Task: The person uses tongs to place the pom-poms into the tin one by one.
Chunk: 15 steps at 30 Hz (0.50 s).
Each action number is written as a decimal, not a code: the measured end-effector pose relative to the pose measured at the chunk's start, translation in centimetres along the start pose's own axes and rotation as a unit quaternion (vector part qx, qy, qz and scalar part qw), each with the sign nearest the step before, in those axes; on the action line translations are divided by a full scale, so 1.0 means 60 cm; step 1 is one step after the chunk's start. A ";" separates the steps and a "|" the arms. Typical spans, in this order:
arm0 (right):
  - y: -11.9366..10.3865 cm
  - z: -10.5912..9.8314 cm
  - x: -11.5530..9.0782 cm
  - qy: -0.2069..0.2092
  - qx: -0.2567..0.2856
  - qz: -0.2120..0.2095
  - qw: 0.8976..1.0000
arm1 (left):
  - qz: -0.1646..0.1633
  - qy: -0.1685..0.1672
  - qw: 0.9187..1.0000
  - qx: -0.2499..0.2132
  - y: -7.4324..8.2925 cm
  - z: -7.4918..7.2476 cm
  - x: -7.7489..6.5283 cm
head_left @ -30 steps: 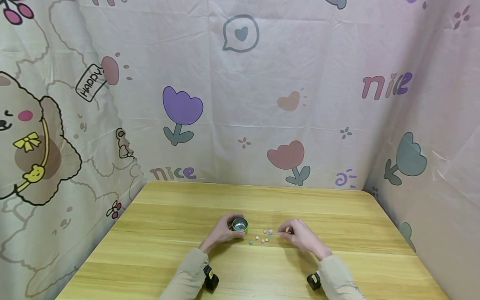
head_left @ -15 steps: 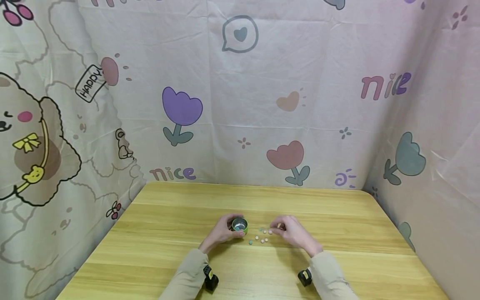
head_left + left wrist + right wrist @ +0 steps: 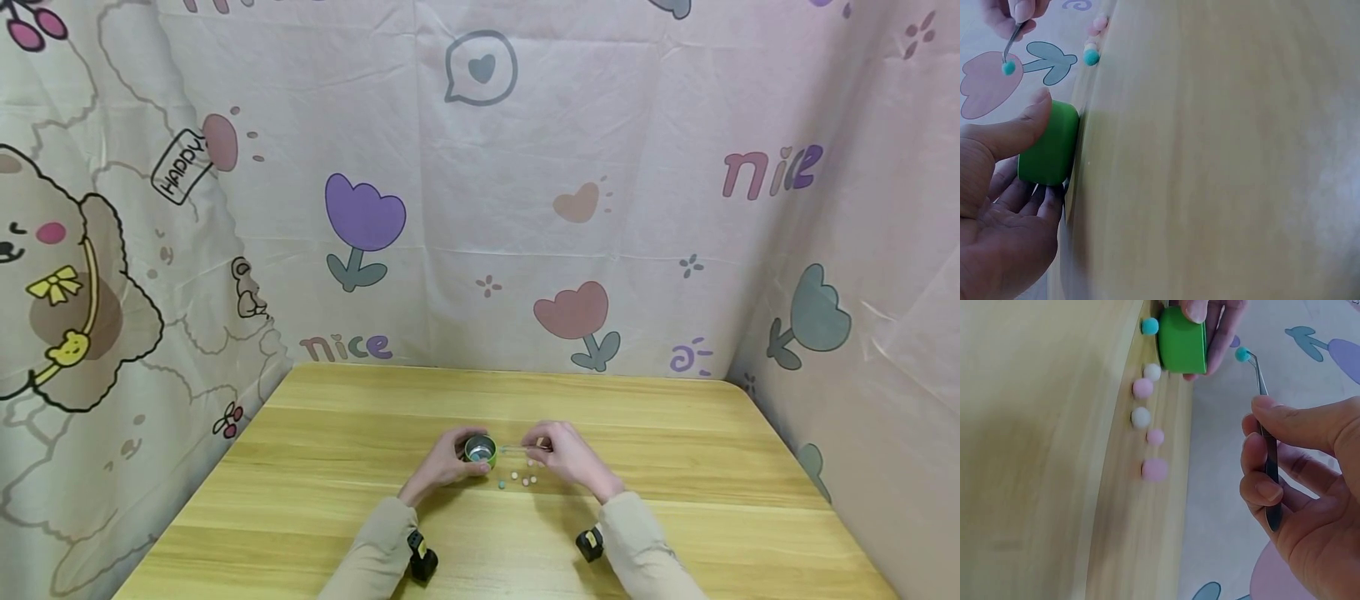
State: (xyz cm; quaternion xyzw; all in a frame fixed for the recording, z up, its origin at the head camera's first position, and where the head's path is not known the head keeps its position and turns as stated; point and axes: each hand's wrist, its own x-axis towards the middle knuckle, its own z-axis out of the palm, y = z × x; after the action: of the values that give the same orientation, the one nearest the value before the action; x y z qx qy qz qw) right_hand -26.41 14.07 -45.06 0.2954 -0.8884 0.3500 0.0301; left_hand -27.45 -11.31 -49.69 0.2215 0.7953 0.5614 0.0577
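Note:
My left hand (image 3: pixel 446 462) grips a small green tin (image 3: pixel 1182 342) on the table, thumb on one side and fingers round the other. The head view shows its shiny inside, with something bluish at the bottom. In my right hand (image 3: pixel 1316 469) is a pair of bent-tip tweezers (image 3: pixel 1271 456), pinched between thumb and fingers. A teal pompom (image 3: pixel 1242 354) sits between the tweezer tips, off the table and just to the right of the tin.
On the wooden table (image 3: pixel 337 417), right of the tin, lie several loose pompoms: a teal ball (image 3: pixel 1149 325), a pink ball (image 3: pixel 1154 469) and a white ball (image 3: pixel 1140 417) among them. A printed curtain (image 3: pixel 480 208) hangs behind the table and at both sides.
My right hand has moved left, lifting the teal pompom with the tweezers from among the loose balls towards the tin. My left hand and the tin have stayed in place.

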 end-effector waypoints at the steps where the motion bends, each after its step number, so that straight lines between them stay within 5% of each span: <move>1: -0.001 0.001 0.002 0.000 -0.001 0.000 1.000 | -0.001 0.001 1.000 0.000 0.000 0.000 0.000; 15: -0.011 0.018 0.031 0.022 -0.021 0.004 1.000 | 0.002 0.003 1.000 0.002 -0.004 0.001 0.001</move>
State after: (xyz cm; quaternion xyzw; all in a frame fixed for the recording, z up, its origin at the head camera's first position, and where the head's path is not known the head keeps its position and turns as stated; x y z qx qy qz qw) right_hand -27.44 12.05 -44.97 0.2834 -0.8958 0.3381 0.0546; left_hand -27.56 -11.32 -49.91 0.2215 0.7962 0.5604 0.0537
